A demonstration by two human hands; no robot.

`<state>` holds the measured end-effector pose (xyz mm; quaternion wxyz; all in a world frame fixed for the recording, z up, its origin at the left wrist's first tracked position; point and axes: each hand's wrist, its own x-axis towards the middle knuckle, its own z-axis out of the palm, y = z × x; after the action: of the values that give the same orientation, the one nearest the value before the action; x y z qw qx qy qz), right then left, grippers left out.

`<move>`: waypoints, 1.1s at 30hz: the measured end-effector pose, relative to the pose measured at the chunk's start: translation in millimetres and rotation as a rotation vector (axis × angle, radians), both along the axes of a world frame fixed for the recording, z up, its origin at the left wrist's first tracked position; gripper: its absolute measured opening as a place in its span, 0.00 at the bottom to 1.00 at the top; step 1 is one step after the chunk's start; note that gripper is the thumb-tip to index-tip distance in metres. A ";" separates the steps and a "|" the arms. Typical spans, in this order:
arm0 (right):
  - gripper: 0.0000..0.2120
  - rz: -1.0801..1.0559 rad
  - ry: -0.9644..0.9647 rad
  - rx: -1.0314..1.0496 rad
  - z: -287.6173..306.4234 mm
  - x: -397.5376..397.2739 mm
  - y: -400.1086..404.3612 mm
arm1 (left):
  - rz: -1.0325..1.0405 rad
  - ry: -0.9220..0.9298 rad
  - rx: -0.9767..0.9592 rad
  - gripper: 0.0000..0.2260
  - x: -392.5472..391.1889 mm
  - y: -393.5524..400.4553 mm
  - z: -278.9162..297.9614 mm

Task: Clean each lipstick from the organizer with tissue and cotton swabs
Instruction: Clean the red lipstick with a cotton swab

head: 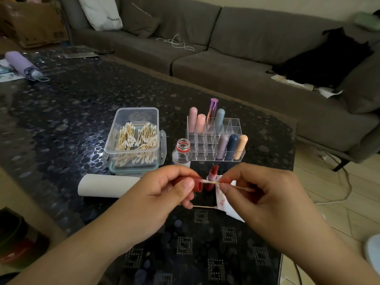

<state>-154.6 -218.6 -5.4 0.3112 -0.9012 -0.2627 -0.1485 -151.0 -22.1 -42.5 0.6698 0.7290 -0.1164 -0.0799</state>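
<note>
Surface (82,112) carries acrylic organizer (214,138), seven capped lipsticks upright in it. Left hand (164,192) grip pinches red cap (195,183); right hand (263,194) pinches cotton swab (211,182) plus stained tissue (226,204). Open lipstick (212,173) between hands: light, bullet soft, likely smears; hold by base.

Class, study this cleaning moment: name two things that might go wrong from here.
1. The open bottle stands uncapped just beyond the left hand; a nudge might tip and spill it.
2. The uncapped lipstick stands exposed behind the cotton swab pinched by the right hand; a slip might knock it over.
</note>
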 end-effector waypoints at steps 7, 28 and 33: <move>0.04 0.033 0.021 0.024 1.3 -0.9 0.6 | -0.032 -0.017 0.004 0.10 0.7 0.5 -3.1; 0.07 -0.016 0.050 -0.025 0.1 -1.4 -1.1 | 0.001 -0.028 0.053 0.06 1.9 -1.5 0.9; 0.04 0.071 0.098 -0.008 3.7 -3.2 -1.3 | -0.039 -0.032 0.078 0.07 0.9 -3.2 0.7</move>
<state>-157.8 -219.9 -1.7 0.3251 -0.8987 -0.2796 -0.0917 -150.1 -25.3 -41.8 0.6373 0.7533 -0.1380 -0.0857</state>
